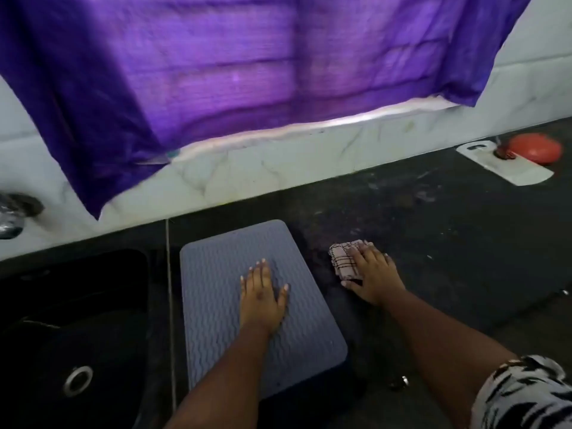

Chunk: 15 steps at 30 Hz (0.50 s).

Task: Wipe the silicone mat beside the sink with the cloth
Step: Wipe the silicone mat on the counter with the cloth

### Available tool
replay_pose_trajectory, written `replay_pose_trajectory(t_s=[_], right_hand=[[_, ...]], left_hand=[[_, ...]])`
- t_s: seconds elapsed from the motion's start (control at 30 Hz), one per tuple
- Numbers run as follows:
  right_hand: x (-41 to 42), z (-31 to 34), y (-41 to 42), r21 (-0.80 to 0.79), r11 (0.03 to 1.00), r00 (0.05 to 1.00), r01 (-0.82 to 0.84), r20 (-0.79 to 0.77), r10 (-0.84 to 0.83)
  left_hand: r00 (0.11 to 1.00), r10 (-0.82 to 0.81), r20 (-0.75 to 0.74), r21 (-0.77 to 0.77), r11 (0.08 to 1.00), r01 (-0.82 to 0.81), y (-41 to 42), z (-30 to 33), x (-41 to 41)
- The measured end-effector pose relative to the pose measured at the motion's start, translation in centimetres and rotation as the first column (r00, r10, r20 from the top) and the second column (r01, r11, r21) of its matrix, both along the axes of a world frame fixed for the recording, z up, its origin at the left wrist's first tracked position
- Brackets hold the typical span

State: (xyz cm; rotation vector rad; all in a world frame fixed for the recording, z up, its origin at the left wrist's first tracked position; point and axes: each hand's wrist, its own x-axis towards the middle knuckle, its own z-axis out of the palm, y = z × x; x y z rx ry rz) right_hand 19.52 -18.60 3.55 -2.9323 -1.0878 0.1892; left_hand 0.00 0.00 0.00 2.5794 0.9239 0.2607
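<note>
Purple curtain [235, 66] hangs across the top of the view, its lower edge falling over a pale marbled wall [278, 159]. No brand, label or writing can be read anywhere. Below the wall runs a dark, speckled worktop [433, 218], dull and smudged in places. A black sink [74, 320] is set into it at the left, with a round metal drain ring [78, 380] in its bowl and part of a metal tap [12, 212] above its far corner.

Just right of the sink lies the grey silicone mat [216, 286], flat on the worktop, its surface ribbed with wavy lines. Its long axis runs from the near edge away toward the wall, leaning a little to the left at the far end. The left hand [263, 298] rests flat on the middle of the mat, fingers straight and slightly spread.

The right hand [373, 274] lies on the worktop just beside the mat's right edge, its fingers laid over a folded checked cloth [342, 260], the thumb spread out toward the mat. A patterned sleeve [526, 397] shows at the lower right.

Far right, near the wall, a white board [507, 168] carries a red rounded thing [535, 148].
</note>
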Motion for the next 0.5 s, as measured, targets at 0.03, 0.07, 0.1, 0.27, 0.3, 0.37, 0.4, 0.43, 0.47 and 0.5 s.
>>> replay_pose_trajectory(t_s=[0.03,0.07,0.1,0.27,0.3,0.37,0.4,0.43,0.47,0.5], right_hand=[[0.4,0.0,-0.1,-0.023,0.999,0.999,-0.038,-0.009,0.038],[0.6,0.1,0.0,-0.025,0.999,0.999,-0.044,-0.013,0.044],[0.8,0.0,0.3,-0.029,0.999,0.999,-0.034,-0.033,0.033],[0.7,-1.0,2.0,-0.061,0.997,0.995,0.038,-0.086,-0.044],[1.0,-1.1,2.3,-0.035,0.997,0.994,0.062,-0.09,-0.065],[1.5,-1.0,2.8,0.002,0.997,0.996,0.075,-0.04,-0.075],[1.7,-0.6,3.2,0.013,0.998,0.998,0.062,0.008,-0.062],[2.1,-0.2,4.0,0.051,0.997,0.998,0.056,0.033,-0.058],[2.1,0.8,4.9,0.123,0.989,0.996,0.079,0.026,-0.083],[2.1,2.0,6.1,0.211,0.97,0.993,0.12,-0.026,-0.117]], left_hand=[[0.999,0.026,0.024,-0.009,1.0,-0.026,-0.2,0.2,0.4],[0.998,0.054,0.045,-0.024,0.998,-0.053,-0.3,0.5,0.7],[0.996,0.068,0.056,-0.024,0.997,-0.067,-0.4,0.6,1.1],[0.99,0.133,0.056,-0.025,0.991,-0.131,0.2,0.9,1.3],[0.986,0.157,0.049,-0.035,0.987,-0.156,0.4,0.9,1.0],[0.975,0.218,0.038,-0.056,0.975,-0.216,0.7,0.9,0.1],[0.969,0.247,0.029,-0.059,0.968,-0.245,1.0,0.9,-0.5],[0.962,0.271,0.02,-0.046,0.962,-0.27,1.3,0.9,-1.2],[0.955,0.295,0.014,-0.031,0.955,-0.294,1.7,0.9,-2.0],[0.948,0.317,0.02,-0.015,0.948,-0.316,2.1,1.0,-2.9]])
